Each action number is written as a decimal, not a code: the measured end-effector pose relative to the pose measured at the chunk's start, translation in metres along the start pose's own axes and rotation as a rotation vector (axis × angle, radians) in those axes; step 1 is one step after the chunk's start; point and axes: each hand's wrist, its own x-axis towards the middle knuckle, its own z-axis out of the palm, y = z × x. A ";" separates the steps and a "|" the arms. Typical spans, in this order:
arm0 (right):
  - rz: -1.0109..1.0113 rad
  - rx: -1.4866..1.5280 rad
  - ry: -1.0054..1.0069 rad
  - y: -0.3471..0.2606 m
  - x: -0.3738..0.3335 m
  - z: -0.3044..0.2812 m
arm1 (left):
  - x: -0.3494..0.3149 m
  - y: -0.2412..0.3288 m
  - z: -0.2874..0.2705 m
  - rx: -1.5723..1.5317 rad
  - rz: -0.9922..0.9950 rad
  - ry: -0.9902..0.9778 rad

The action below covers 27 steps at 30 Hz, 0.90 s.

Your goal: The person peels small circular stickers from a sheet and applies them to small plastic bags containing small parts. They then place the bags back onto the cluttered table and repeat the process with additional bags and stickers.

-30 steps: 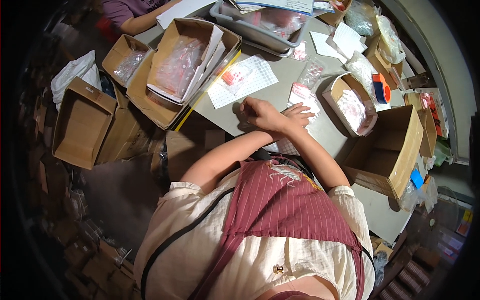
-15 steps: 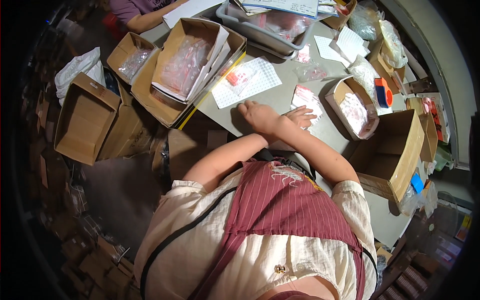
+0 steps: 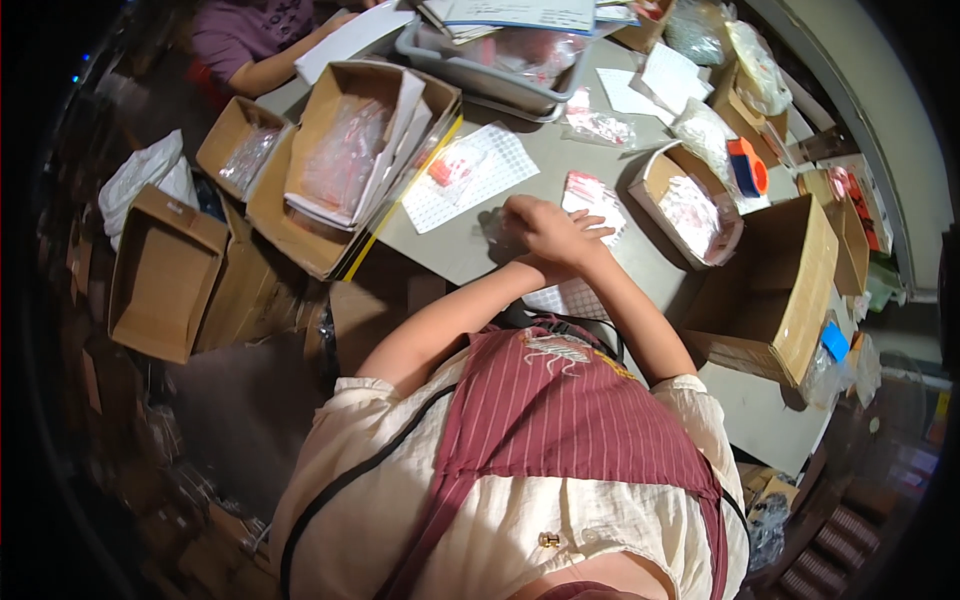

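My forearms cross at the wrists over the grey table (image 3: 430,250), the right one on top. My left hand (image 3: 592,226) is partly hidden beneath the right; its visible fingers are stretched out and spread at the near edge of a pile of small white-and-red packets (image 3: 590,190). My right hand (image 3: 545,228) is above the table, left of that pile, with its fingers curled in. What they hold, if anything, I cannot make out. A printed white sheet (image 3: 575,298) lies under my wrists at the table's near edge. Another dotted sheet (image 3: 510,160) with a clear bag of red pieces (image 3: 455,172) lies farther left.
Left stands a carton of clear bags (image 3: 345,150) beside a smaller box (image 3: 235,135). A grey bin (image 3: 480,85) is at the back. Right are a tray of packets (image 3: 685,230), an open carton (image 3: 770,290) and an orange-and-blue tape dispenser (image 3: 748,168). Another person's arm (image 3: 275,70) reaches in at far left.
My right hand has drawn back from the tabletop toward the packet pile, its fingers curling. More of the sheet under my wrists shows. The whole view has shifted slightly.
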 end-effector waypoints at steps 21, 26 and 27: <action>0.544 0.039 0.536 0.003 -0.164 -0.034 | 0.014 0.022 -0.050 -0.010 -0.041 -0.101; 0.635 0.166 0.583 -0.005 -0.173 -0.029 | 0.018 0.030 -0.055 -0.073 -0.084 -0.068; 0.687 0.212 0.584 -0.004 -0.174 -0.029 | 0.019 0.031 -0.057 -0.091 -0.108 -0.066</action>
